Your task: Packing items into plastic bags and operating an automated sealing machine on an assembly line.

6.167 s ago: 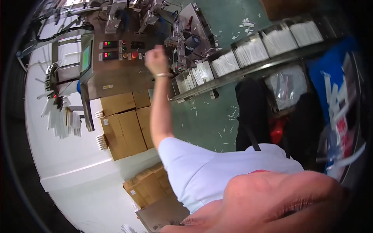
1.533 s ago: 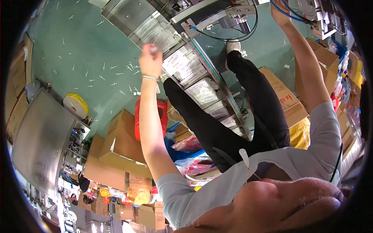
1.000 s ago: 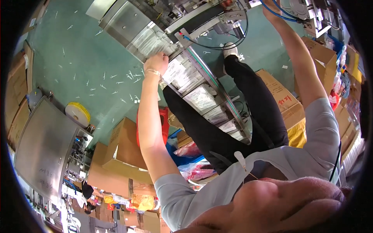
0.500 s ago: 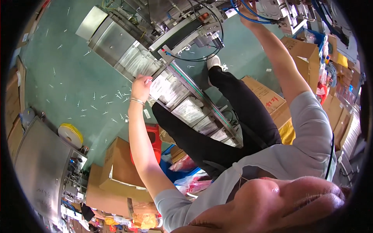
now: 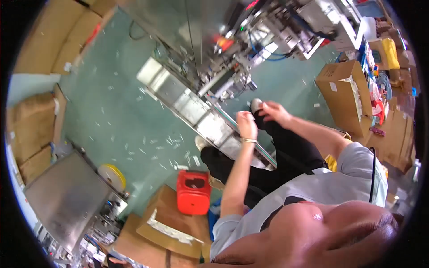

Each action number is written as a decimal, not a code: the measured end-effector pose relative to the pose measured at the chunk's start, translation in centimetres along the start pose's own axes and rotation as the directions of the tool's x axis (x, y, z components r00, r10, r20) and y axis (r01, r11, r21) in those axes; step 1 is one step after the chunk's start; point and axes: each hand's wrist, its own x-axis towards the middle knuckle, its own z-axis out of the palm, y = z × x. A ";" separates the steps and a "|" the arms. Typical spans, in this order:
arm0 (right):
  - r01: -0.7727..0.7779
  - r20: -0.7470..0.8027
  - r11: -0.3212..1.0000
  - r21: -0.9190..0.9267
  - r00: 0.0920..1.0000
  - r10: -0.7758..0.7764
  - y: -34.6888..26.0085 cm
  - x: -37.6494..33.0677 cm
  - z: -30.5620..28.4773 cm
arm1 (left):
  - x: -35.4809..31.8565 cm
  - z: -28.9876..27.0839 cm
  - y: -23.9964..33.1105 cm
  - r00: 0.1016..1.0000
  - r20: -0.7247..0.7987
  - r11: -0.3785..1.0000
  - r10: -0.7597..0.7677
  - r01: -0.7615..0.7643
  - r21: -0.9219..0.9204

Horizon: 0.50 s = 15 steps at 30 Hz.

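My left hand (image 5: 246, 126), with a bracelet at the wrist, is raised over the right edge of the long metal trough (image 5: 213, 130). Its fingers are closed, and a small whitish spot shows at the tips, too blurred to name. Close by on the right, my right hand (image 5: 276, 113) hovers above my leg, its fingers bent and slightly apart with nothing visible between them. The two hands face each other without touching. Pale pieces (image 5: 190, 107) fill sections of the trough, which runs from the machine side down between my legs.
A machine (image 5: 241, 76) with cables stands beyond the trough. Small white pieces (image 5: 172, 142) litter the green floor. A red plastic stool (image 5: 193, 192) and an open carton (image 5: 172, 228) are at lower left, another carton (image 5: 339, 89) at right. A yellow-rimmed reel (image 5: 111, 177) lies near a metal cabinet (image 5: 67, 196).
My left hand has left the trough's far left side and come right. My right hand has come down from the machine toward it. The view has shifted, showing more of the stool and floor.
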 end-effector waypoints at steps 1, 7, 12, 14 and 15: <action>-0.022 0.052 0.946 0.323 0.999 0.005 -0.9 -2.3 1.1 | -0.3 1.6 3.6 0.989 0.124 0.993 0.076 -0.085 0.076; 0.068 0.091 0.519 0.852 0.957 -0.276 -5.2 -10.3 1.1 | -4.3 5.4 14.3 0.813 0.415 0.585 0.409 -0.582 0.565; 0.305 -0.260 0.493 0.815 0.952 -0.160 -4.6 -14.6 -0.7 | -4.8 5.2 19.4 0.510 0.811 0.515 0.286 -0.796 0.319; 0.360 -0.338 0.491 0.793 0.931 -0.137 -4.2 -15.1 -0.5 | -5.0 5.2 21.1 0.328 0.885 0.350 0.330 -0.913 0.208; 0.394 -0.411 0.512 0.763 0.908 -0.085 -3.9 -15.5 -0.4 | -5.5 5.2 21.5 0.231 0.915 0.272 0.331 -0.952 0.142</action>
